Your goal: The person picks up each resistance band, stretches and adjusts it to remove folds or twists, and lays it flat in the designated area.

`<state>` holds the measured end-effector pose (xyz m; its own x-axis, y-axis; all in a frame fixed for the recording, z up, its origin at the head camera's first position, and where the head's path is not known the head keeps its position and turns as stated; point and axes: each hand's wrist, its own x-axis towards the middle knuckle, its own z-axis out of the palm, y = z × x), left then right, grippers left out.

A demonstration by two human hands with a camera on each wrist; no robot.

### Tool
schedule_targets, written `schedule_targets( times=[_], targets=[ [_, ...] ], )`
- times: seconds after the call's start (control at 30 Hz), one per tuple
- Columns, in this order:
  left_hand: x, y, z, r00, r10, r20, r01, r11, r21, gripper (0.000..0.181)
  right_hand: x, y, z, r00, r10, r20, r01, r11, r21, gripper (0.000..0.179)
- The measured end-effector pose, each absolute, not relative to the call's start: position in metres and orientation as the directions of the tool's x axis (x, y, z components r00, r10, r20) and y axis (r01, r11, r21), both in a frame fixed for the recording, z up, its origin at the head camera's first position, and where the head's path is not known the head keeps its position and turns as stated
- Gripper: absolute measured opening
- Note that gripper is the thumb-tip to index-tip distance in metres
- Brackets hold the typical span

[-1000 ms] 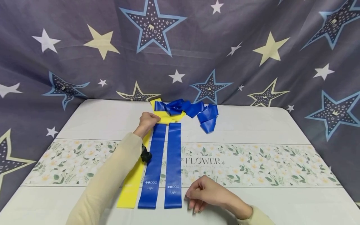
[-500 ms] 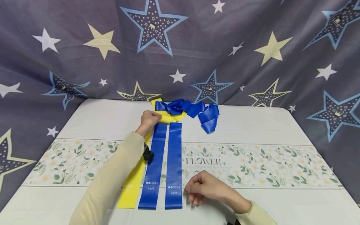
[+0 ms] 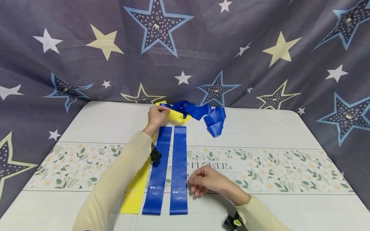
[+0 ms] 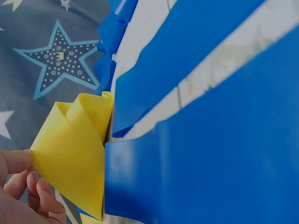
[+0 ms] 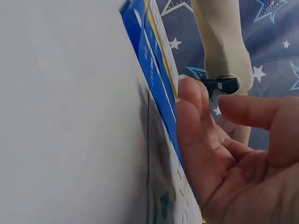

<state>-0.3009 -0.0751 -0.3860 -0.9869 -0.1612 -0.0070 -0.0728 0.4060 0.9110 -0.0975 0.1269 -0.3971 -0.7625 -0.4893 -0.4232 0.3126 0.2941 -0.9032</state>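
My left hand (image 3: 157, 117) pinches the edge of a crumpled yellow resistance band (image 3: 175, 116) at the back of the table. In the left wrist view thumb and fingertip grip this folded yellow band, lifted over the table's back edge. Below it two blue resistance bands (image 3: 162, 154) marked "Light" lie flat side by side. Left of them a flat yellow band (image 3: 134, 196) runs partly under my left arm. My right hand (image 3: 206, 181) hovers just right of the blue bands, fingers loosely curled and holding nothing.
Several blue bands (image 3: 214, 121) lie bunched at the back, right of the pinched yellow one. The white table covering (image 3: 274, 128) has a floral strip across it. A dark star-patterned curtain (image 3: 202, 48) hangs behind the table. Black wrist cameras (image 3: 155, 153) sit on both wrists.
My left hand has risen and moved slightly back and right, lifting the yellow band's edge over part of the blue bunch. The right hand has drifted a little away from the front edge.
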Motion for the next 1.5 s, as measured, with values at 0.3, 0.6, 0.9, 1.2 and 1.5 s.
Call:
schedule_targets(
  times=[0.3,0.6,0.9,1.2,1.5],
  targets=[
    [-0.302,-0.072,-0.382,-0.987,-0.148,0.058,-0.008,0.408,0.913,0.019,-0.130,0.118,-0.406,-0.805,-0.473,-0.358,0.307,0.183,-0.934,0.027],
    [-0.300,-0.074,-0.382,-0.991,-0.116,0.071,0.024,0.368,0.929,0.016,-0.178,0.095,-0.400,-0.886,-0.312,-0.344,0.385,-0.080,-0.919,0.035],
    [-0.295,-0.080,-0.382,-0.998,-0.044,0.054,0.036,0.333,0.942,0.016,-0.224,0.073,-0.396,-0.897,-0.224,-0.380,0.441,-0.409,-0.799,0.040],
    [-0.295,-0.086,-0.384,-0.998,-0.059,0.020,0.001,0.318,0.948,0.016,-0.248,0.060,-0.400,-0.875,-0.115,-0.471,0.443,-0.583,-0.681,0.042],
    [-0.291,-0.093,-0.385,-1.000,-0.007,-0.014,-0.015,0.313,0.950,0.016,-0.260,0.059,-0.401,-0.886,-0.038,-0.461,0.382,-0.624,-0.682,0.043]
  ],
)
